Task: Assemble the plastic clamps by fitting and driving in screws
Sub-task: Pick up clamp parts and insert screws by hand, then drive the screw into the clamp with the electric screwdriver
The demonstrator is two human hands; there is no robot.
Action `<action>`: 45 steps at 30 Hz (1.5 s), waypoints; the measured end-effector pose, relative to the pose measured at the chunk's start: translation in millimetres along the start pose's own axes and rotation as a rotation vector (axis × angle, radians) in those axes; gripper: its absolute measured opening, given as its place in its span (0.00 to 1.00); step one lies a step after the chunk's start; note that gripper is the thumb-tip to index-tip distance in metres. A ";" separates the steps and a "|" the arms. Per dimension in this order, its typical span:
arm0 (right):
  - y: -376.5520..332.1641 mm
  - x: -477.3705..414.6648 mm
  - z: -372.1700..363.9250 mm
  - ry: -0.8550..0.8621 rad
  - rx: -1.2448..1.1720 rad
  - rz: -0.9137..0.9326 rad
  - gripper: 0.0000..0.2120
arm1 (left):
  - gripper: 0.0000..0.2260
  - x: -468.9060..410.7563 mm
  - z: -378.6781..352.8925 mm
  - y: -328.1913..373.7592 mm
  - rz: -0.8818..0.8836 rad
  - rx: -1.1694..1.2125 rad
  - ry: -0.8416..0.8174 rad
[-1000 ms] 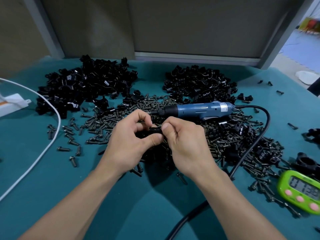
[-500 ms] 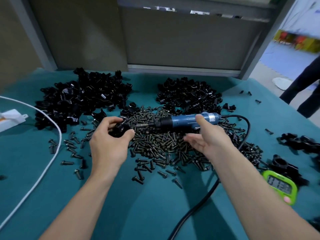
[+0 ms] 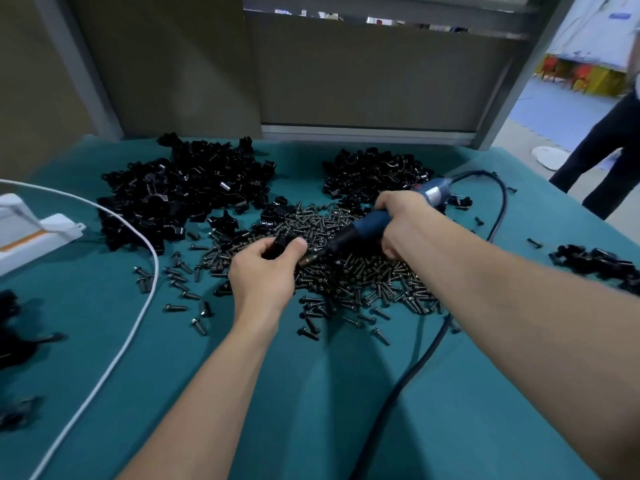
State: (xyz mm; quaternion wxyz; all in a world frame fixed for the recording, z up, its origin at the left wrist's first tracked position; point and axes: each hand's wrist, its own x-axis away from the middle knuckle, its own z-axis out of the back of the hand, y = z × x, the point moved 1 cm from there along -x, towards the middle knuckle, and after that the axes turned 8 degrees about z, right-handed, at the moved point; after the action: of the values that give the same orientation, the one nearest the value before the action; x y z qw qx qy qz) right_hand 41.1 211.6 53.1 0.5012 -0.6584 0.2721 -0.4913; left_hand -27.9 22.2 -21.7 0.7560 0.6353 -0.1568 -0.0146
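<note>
Near the middle of the frame the left hand (image 3: 265,271) holds a small black plastic clamp (image 3: 281,241), its fingers (image 3: 254,247) and thumb curled round the piece just above the teal surface (image 3: 311,427). To its right, the right hand (image 3: 403,221) has its fingers wrapped round the blue electric screwdriver (image 3: 372,221), which slants down and leftward so that its metal bit (image 3: 310,259) sits just beside the clamp; whether the two touch I cannot tell.

Both hands hang over a wide scatter of dark screws (image 3: 349,282) that crowds the middle of the surface and thins out toward the left. Behind it lie two heaps of black clamp parts, a large one (image 3: 180,192) at upper left and a smaller one (image 3: 374,169) at upper centre, the latter partly hidden by the right hand and the tool. The screwdriver's black cord (image 3: 414,372) loops from the tool's rear round to the bottom edge, passing under the right forearm. A white cable (image 3: 114,344) curves down the left side beside a white box (image 3: 38,233). More black pieces (image 3: 595,261) sit at the right edge, and a person's dark-trousered legs (image 3: 606,154) stand at upper right.
</note>
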 end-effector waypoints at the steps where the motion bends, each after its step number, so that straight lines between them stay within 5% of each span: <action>1: 0.2 0.9 1.7 0.046 -0.110 0.029 0.18 | 0.14 1.4 -0.5 -0.8 0.004 0.011 -0.020; 5: 1.1 6.4 29.6 0.052 -0.447 0.119 0.14 | 0.28 6.8 1.0 -5.7 -0.053 -0.068 0.024; 9: 8.5 12.2 53.7 -0.051 -0.771 -0.059 0.21 | 0.23 15.7 1.4 -1.2 -0.147 -0.152 -0.013; 14: 13.2 5.4 59.6 -0.109 -0.909 -0.123 0.16 | 0.16 28.8 3.7 4.8 -0.313 -0.398 -0.073; 19: 12.8 -7.8 51.3 -0.178 -0.969 -0.017 0.16 | 0.24 26.4 4.4 4.7 -0.401 -0.480 -0.101; 45: 35.0 -15.2 52.8 -0.265 -1.143 0.118 0.08 | 0.17 20.9 -2.4 5.9 -0.469 -0.554 -0.407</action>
State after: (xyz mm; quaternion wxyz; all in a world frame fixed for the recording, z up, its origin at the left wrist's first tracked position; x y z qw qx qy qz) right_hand 88.8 233.0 14.2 0.1228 -0.8636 0.4649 -0.1515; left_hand -8.5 21.0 -11.8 0.8281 0.4106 -0.1443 -0.3534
